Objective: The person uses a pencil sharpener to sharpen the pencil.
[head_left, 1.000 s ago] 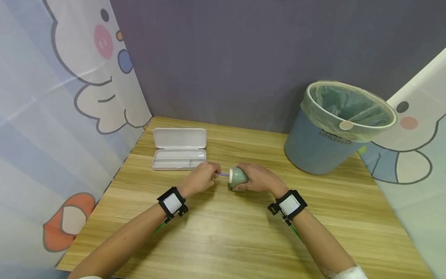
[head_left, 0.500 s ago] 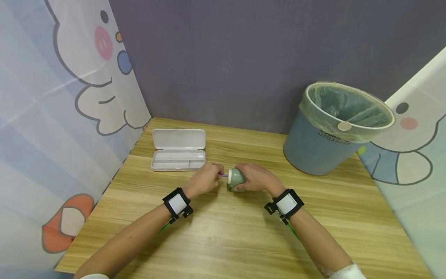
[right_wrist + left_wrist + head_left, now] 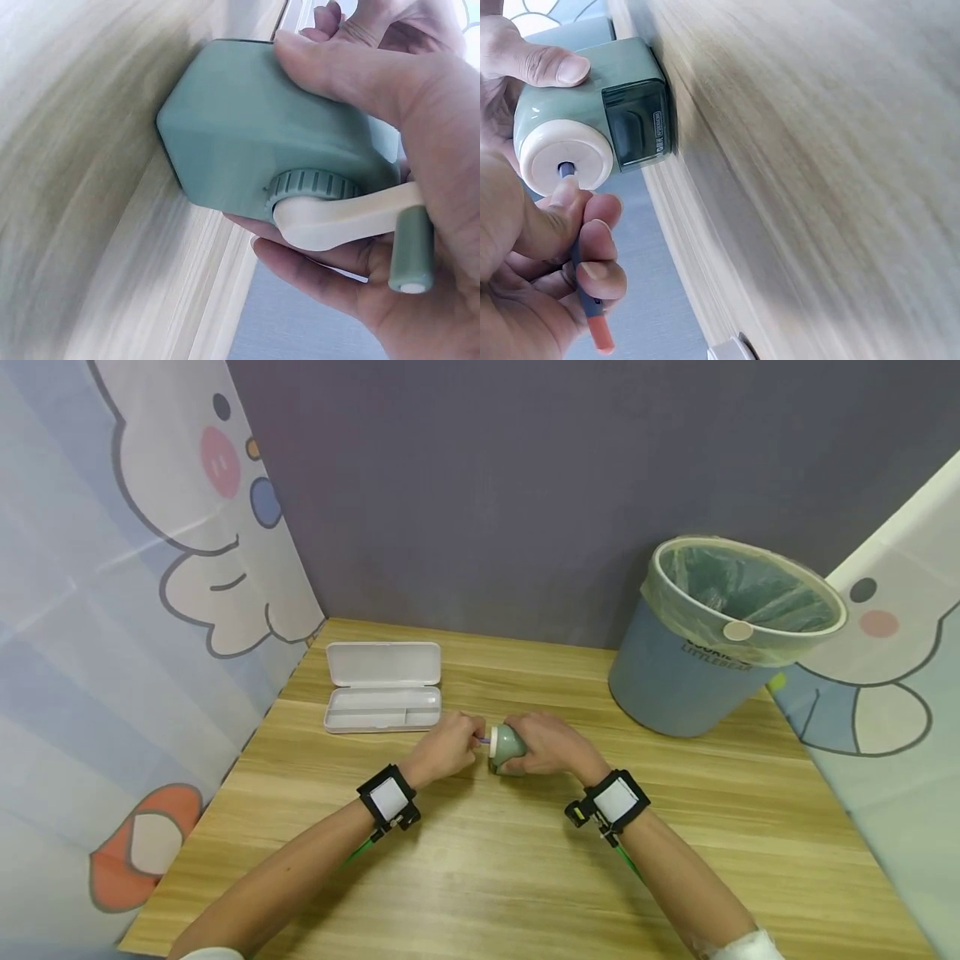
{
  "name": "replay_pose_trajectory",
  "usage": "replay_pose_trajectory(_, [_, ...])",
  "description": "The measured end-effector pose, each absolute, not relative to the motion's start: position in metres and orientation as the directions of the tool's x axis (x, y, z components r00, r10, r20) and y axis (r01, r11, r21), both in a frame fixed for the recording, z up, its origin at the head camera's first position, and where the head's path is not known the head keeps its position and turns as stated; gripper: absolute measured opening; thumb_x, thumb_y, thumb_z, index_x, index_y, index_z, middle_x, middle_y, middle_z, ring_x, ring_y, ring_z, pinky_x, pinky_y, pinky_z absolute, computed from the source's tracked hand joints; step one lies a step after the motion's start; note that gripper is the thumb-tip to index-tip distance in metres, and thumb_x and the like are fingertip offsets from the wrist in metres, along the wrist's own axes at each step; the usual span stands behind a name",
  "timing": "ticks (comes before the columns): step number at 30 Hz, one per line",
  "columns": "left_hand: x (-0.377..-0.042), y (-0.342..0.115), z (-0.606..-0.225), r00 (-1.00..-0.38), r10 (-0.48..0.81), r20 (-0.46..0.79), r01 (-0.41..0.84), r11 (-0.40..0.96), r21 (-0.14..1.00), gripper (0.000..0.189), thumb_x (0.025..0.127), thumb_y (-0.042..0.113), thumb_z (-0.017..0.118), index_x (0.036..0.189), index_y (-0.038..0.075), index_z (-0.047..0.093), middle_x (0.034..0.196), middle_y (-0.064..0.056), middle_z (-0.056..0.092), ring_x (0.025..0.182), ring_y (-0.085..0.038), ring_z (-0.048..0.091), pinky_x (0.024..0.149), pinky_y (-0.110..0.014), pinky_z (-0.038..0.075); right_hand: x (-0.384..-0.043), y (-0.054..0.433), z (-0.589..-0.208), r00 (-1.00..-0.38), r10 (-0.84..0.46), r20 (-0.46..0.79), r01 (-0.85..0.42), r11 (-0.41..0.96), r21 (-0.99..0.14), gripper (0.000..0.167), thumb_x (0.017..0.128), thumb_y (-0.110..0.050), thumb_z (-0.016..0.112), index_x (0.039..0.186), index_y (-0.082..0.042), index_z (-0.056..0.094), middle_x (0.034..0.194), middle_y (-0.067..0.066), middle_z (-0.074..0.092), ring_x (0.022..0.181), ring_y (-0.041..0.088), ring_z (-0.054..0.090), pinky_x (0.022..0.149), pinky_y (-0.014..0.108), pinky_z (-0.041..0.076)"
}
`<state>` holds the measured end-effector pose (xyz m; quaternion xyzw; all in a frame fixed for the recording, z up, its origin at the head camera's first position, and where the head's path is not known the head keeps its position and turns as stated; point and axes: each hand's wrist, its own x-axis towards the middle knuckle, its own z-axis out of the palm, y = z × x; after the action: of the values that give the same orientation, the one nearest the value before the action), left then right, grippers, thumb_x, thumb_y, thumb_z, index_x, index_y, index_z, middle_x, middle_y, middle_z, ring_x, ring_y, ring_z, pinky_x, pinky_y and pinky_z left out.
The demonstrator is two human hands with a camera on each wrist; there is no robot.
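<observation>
A green hand-crank pencil sharpener (image 3: 511, 741) stands on the table, its cream front ring (image 3: 592, 146) facing left. My right hand (image 3: 553, 743) grips its body, thumb on one side and fingers on the other. In the right wrist view, the cream crank (image 3: 337, 219) with its green knob (image 3: 412, 251) lies beside my palm. Between thumb and fingers, my left hand (image 3: 447, 747) pinches a slim purple-grey pencil (image 3: 592, 305) with an orange end. The pencil's far tip is hidden inside the sharpener's hole. A dark see-through shavings drawer (image 3: 636, 124) shows on the sharpener's side.
Behind my left hand lies a white pencil case (image 3: 367, 720), lid raised, with divided compartments. A blue trash bin (image 3: 667, 668) lined with a clear bag stands at the back right. The wooden table (image 3: 480, 877) meets a grey wall at its back.
My left hand has slid slightly right, closer to the sharpener, so less of the pencil shows between them. The right hand keeps its grip on the sharpener.
</observation>
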<state>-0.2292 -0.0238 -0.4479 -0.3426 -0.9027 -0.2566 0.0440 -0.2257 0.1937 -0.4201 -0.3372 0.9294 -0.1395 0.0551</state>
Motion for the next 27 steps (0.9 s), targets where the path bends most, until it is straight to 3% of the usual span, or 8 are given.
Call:
replay_pose_trajectory(9, [-0.227,-0.02,-0.447,-0.73,0.646,0.221,0.673,0.624,0.397,0.017,0.078,-0.013,0.068,0.089,0.001,0.069,0.079,-0.003,0.069,0.064,-0.008,0.055,0.054,-0.02,0.046,-0.22,0.195,-0.426,-0.795,-0.607,0.019,-0.586,0.759,-0.284,0.042,0.077,-0.038,0.088,0.101,-0.012,0.066,0.084,-0.005,0.062,0.069,0.009,0.055,0.061,0.026,0.046])
replay_pose_trajectory(12, [-0.227,-0.021,-0.445,-0.72,0.667,0.19,0.681,0.63,0.373,0.017,0.08,-0.011,0.07,0.093,0.002,0.069,0.081,-0.002,0.069,0.066,-0.008,0.055,0.056,-0.021,0.047,-0.219,0.196,-0.428,-0.802,-0.597,0.007,-0.574,0.768,-0.284,0.045,0.079,-0.04,0.086,0.107,-0.011,0.065,0.087,-0.005,0.063,0.072,0.009,0.056,0.062,0.027,0.047])
replay_pose_trajectory(17, [-0.229,-0.023,-0.438,-0.725,0.675,0.138,0.654,0.611,0.447,0.017,0.085,-0.009,0.068,0.098,0.002,0.07,0.09,-0.006,0.072,0.076,-0.011,0.061,0.067,-0.026,0.053,-0.215,0.205,-0.419,-0.802,-0.595,-0.057,-0.536,0.757,-0.374,0.069,0.084,-0.045,0.082,0.137,-0.008,0.057,0.11,0.0,0.065,0.087,0.012,0.06,0.071,0.031,0.051])
replay_pose_trajectory(21, [-0.234,-0.025,-0.43,-0.718,0.69,0.093,0.63,0.587,0.508,0.024,0.087,-0.009,0.062,0.109,-0.003,0.07,0.099,-0.012,0.072,0.082,-0.016,0.063,0.076,-0.031,0.056,-0.211,0.222,-0.405,-0.809,-0.585,-0.063,-0.494,0.733,-0.467,0.087,0.087,-0.05,0.078,0.154,-0.009,0.042,0.139,0.011,0.059,0.118,0.025,0.061,0.091,0.045,0.053])
replay_pose_trajectory(24, [-0.238,-0.027,-0.422,-0.728,0.683,0.064,0.602,0.591,0.537,0.032,0.091,-0.008,0.055,0.121,-0.007,0.066,0.108,-0.016,0.072,0.083,-0.015,0.062,0.079,-0.033,0.055,-0.208,0.237,-0.397,-0.819,-0.573,-0.04,-0.486,0.728,-0.484,0.083,0.089,-0.05,0.075,0.155,-0.012,0.042,0.146,0.014,0.055,0.134,0.031,0.053,0.105,0.052,0.047])
replay_pose_trajectory(27, [-0.242,-0.025,-0.414,-0.745,0.664,0.063,0.58,0.597,0.554,0.034,0.099,0.0,0.049,0.13,-0.006,0.062,0.118,-0.018,0.07,0.081,-0.016,0.059,0.078,-0.033,0.053,-0.204,0.251,-0.393,-0.832,-0.555,-0.016,-0.48,0.733,-0.482,0.072,0.091,-0.047,0.074,0.15,-0.013,0.049,0.138,0.013,0.062,0.128,0.029,0.058,0.105,0.053,0.047])
